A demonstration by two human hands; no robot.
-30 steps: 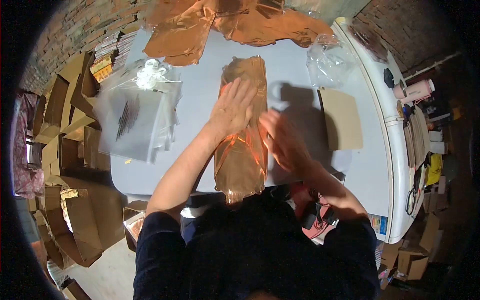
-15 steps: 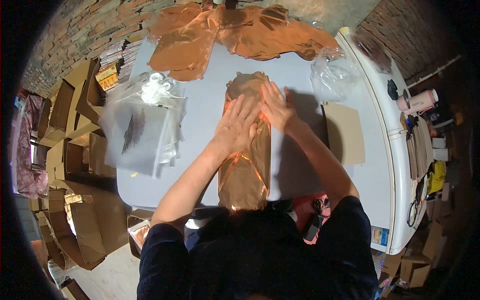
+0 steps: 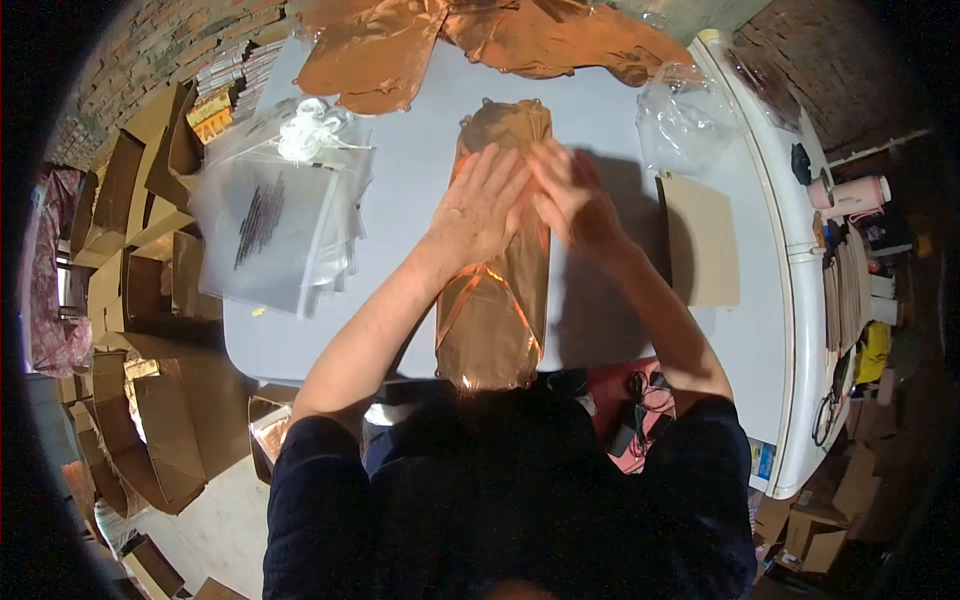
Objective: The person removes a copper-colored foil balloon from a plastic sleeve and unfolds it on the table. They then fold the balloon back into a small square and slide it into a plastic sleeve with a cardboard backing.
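A long, flat copper-coloured foil piece (image 3: 490,335) lies lengthwise on the pale table (image 3: 400,150), its near end at the table's front edge. My left hand (image 3: 477,205) rests flat on its upper half, fingers stretched forward and holding nothing. Close beside it, my right hand (image 3: 575,195) is over the foil's right edge with its fingers extended; they are slightly blurred. More crumpled copper foil (image 3: 520,45) lies across the far end of the table.
Clear plastic bags (image 3: 270,235) with white string (image 3: 315,130) on them lie at the left. A cardboard sheet (image 3: 705,240) and a clear plastic wrap (image 3: 685,120) are at the right. Open cardboard boxes (image 3: 190,430) stand left of the table; a pink bottle (image 3: 855,196) is far right.
The view has shifted, so the table's contents appear higher. My right hand has turned and its fingers are less flat against the foil. My left hand still rests on it.
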